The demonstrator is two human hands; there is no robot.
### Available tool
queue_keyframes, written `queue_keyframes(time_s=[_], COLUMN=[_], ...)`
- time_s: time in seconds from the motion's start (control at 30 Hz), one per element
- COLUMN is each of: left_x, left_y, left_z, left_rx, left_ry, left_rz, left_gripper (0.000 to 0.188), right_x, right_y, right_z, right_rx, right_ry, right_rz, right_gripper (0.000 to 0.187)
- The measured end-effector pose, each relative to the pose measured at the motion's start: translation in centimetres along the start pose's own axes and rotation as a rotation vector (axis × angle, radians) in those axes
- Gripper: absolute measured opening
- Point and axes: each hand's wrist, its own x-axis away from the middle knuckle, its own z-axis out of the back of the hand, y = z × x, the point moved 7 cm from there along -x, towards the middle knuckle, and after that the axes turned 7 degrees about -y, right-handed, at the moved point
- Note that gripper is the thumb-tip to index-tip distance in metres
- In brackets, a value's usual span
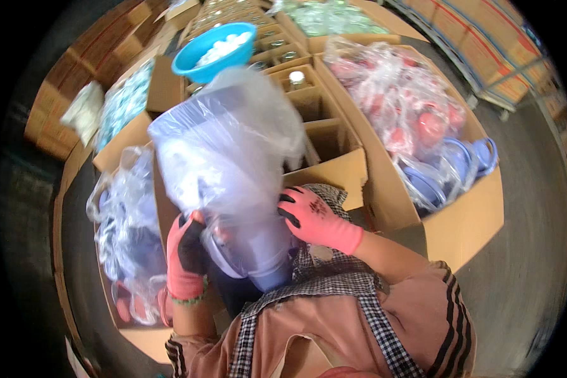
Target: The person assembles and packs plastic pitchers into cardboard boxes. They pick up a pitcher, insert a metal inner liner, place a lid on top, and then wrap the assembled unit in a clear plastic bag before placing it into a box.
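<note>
A large lavender plastic vessel [264,249], partly wrapped in a loose clear plastic bag [264,113], is between my hands in front of my apron; motion blurs it. A curved lavender piece like a handle shows low on its left side. My left hand [186,255], in a pink glove with a dark palm, is closed at the left edge of the bag. On the right, my right hand [315,217], in a matching pink glove with black fingertips, curls its fingers against the bagged side. The vessel's exact kind is hard to make out.
A divided carton [331,173] holds glass bottles, one white-capped [297,79]. A blue basin [192,69] of small white pieces rests on top. Cartons left and right hold bagged lavender pieces [123,220] and red pieces [400,107]. A loaded trolley [494,82] stands far right.
</note>
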Motion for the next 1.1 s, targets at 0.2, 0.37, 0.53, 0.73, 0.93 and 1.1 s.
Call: queue_keyframes(time_s=[0.2, 0.37, 0.53, 0.73, 0.93, 1.1], left_x=[2.3, 2.3, 3.5, 6.8, 3.9, -0.4], left_y=[-4.1, -7.6, -7.6, -5.4, -16.1, -11.4], left_z=[0.9, -0.6, -0.5, 7.7, 8.2, -1.1], left_rx=[-0.823, -0.948, -0.915, -0.269, 0.675, 1.259], left_ry=[0.174, 0.202, 0.075, 0.257, 0.145, -0.601], left_rz=[-0.163, -0.129, -0.505, -0.345, 0.191, 0.01], left_gripper=[0.055, 0.054, 0.044, 0.034, 0.048, 0.062], right_x=[1.5, -3.6, -5.4, -6.7, -5.1, -6.6], right_y=[-1.1, -8.5, -6.7, -4.2, 3.8, 3.7], right_z=[1.2, 4.6, -3.1, -0.3, 11.7, 16.2], right_rx=[0.071, 0.668, 0.677, 0.54, 0.082, 0.097], right_ry=[-0.441, -0.207, -0.484, -0.506, 0.344, 0.361], right_rz=[-0.153, 0.332, 0.56, 0.379, -0.151, -0.122], right_gripper=[0.031, 0.044, 0.019, 0.045, 0.052, 0.049])
